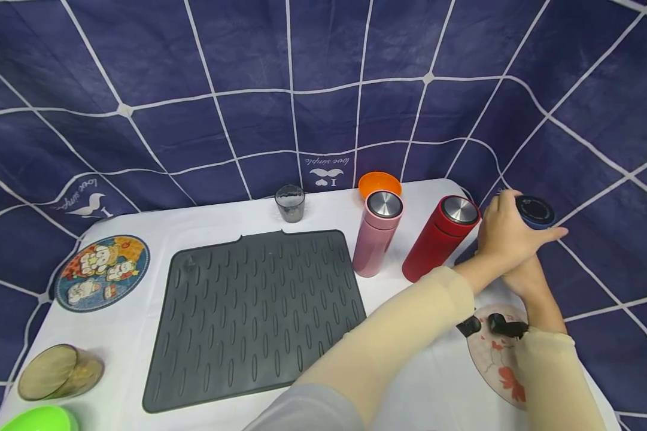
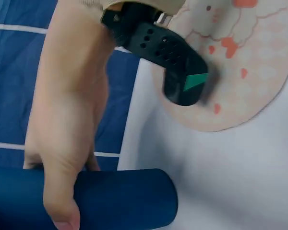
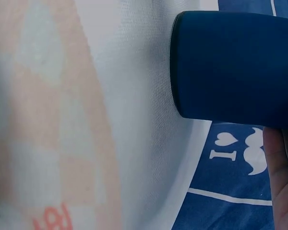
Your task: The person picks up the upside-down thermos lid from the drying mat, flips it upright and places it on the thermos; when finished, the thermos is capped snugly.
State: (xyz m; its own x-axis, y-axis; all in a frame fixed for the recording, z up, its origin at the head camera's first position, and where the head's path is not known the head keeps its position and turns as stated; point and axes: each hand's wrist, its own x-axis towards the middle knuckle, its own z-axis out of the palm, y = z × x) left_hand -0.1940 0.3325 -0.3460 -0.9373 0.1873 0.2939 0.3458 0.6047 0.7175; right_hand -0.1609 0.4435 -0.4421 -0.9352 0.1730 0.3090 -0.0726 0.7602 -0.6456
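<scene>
A dark blue thermos bottle [image 1: 535,212] is at the table's right edge, by the curtain. My left hand [image 1: 500,230] grips its top by the lid, thumb on the near side. Below it, my right hand [image 1: 525,278] holds the bottle's body. In the left wrist view the right hand [image 2: 62,129] wraps its thumb over the blue body [image 2: 129,199]. Fingers [image 3: 281,167] of the right hand show along the bottle [image 3: 235,67] in the right wrist view. Whether the base touches the table, I cannot tell. Nearest stand a red thermos [image 1: 439,239] and a pink thermos [image 1: 377,236].
A grey drying mat [image 1: 258,311] covers mid-table. Behind are a dark glass [image 1: 290,203] and an orange bowl [image 1: 379,181]. A round placemat [image 1: 103,272], an amber glass [image 1: 59,372] and a green bowl [image 1: 40,419] lie left. A pink placemat [image 1: 487,353] lies under my forearms.
</scene>
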